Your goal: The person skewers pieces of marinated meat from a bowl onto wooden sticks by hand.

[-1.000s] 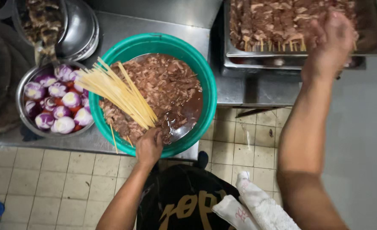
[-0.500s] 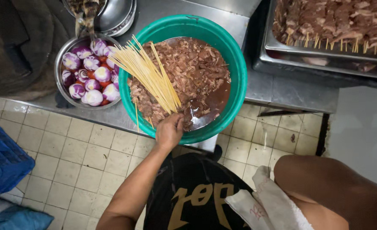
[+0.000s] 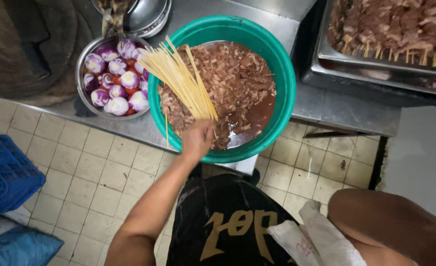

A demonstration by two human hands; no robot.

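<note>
the left hand (image 3: 198, 139) has its fingers clenched around the lower end of a bundle of thin bamboo skewers (image 3: 178, 76), fanned over the green basin (image 3: 282, 93) of wet sliced meat (image 3: 228, 79). the sticks look light, stiff and likely to slip apart; best gripped near the gathered ends. the right hand is out of view. the steel surface (image 3: 326, 101) also carries a bowl of halved onions (image 3: 112, 79); tiled floor (image 3: 80, 172) below.

- Bundle of bamboo skewers (image 3: 178, 79): thin, pale yellow sticks gripped at their lower ends, fanning up and left from the middle of the frame across the bowl's left rim. One stray stick hangs down over that rim.
- Green bowl (image 3: 284, 83): round plastic basin at upper centre, standing on a steel counter.
- Marinated meat (image 3: 228, 83): brown strips filling the bowl, dark sauce pooled at its lower right.
</note>
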